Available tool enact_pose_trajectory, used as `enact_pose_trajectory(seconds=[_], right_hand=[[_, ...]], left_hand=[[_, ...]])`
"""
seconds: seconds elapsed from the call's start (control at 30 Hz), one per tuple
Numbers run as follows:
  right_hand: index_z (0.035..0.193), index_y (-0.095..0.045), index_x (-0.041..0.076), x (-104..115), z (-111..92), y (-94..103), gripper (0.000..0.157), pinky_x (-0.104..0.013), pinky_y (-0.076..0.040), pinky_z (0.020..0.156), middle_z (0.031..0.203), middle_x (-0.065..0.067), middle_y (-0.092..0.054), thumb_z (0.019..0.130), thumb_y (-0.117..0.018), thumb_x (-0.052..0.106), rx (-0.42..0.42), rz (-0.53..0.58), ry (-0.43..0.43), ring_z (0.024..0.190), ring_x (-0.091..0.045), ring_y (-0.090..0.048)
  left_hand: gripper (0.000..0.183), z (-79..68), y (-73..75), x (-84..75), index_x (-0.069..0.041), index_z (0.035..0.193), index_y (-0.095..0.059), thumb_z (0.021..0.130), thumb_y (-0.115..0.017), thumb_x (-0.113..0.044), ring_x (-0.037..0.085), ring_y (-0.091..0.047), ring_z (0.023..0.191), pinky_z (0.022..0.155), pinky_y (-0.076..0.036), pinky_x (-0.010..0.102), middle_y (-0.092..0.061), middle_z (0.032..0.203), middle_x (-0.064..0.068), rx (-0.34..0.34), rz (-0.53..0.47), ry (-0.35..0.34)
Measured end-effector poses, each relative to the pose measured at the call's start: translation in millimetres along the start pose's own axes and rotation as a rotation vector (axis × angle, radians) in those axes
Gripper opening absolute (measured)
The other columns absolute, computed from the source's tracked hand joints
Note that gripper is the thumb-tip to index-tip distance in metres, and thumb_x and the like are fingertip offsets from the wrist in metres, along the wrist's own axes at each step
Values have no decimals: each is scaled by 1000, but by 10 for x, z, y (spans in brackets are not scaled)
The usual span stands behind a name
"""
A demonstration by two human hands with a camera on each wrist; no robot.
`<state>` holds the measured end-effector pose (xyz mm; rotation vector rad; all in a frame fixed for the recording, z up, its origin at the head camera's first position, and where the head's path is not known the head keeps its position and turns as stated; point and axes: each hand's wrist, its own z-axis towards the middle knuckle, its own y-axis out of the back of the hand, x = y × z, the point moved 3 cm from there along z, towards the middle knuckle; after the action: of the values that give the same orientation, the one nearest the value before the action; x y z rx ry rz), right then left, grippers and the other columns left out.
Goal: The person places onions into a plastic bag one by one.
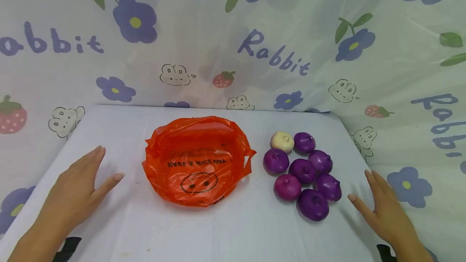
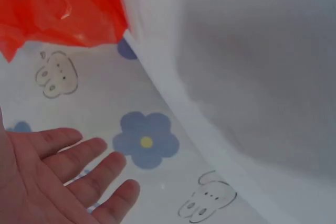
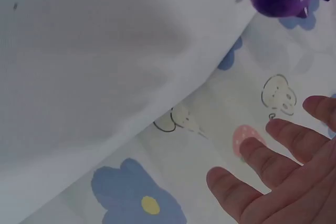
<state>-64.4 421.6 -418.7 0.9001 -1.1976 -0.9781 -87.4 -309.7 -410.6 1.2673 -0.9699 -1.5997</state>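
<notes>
A red plastic bag (image 1: pixel 198 161) with an upside-down "HAVE A NICE DAY" print is spread in a rounded shape mid-table; whether something lies under it I cannot tell. To its right sit several purple onions (image 1: pixel 302 171) in a close cluster, with one pale onion (image 1: pixel 282 142) at the back left of the group. My left hand (image 1: pixel 74 191) hovers left of the bag, fingers extended and thumb apart, holding nothing. Right of the onions, my right hand (image 1: pixel 387 209) is held with straight fingers, touching none of them. Both palms show in the wrist views, bare.
Everything lies on a white-covered table (image 1: pixel 225 233). Behind and beside it hangs a sheet (image 1: pixel 196 43) printed with flowers, rabbits and strawberries. The table's right edge runs close to my right hand, and its left edge passes beneath my left arm.
</notes>
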Motion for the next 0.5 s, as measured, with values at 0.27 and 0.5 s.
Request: enact_pose_trajectory(seconds=[0.27,0.5], right_hand=[[165,-22,4,256,-34,12,89,-73,-16,116,164,-32,-25,100,-70,40,20,38,24,142,-61,-30],[166,-22,8,436,-34,18,92,-80,-28,103,161,-30,-31,99,-70,48,67,-17,8,139,-59,-35]], left_hand=[[92,58,-7,-183,1,163,-23,101,-63,-54,59,-34,136,112,-21,74,-37,154,36,55,-3,51],[84,74,4,-346,-5,163,-31,100,-65,-51,56,-40,131,103,-32,77,-46,149,35,3,2,6]])
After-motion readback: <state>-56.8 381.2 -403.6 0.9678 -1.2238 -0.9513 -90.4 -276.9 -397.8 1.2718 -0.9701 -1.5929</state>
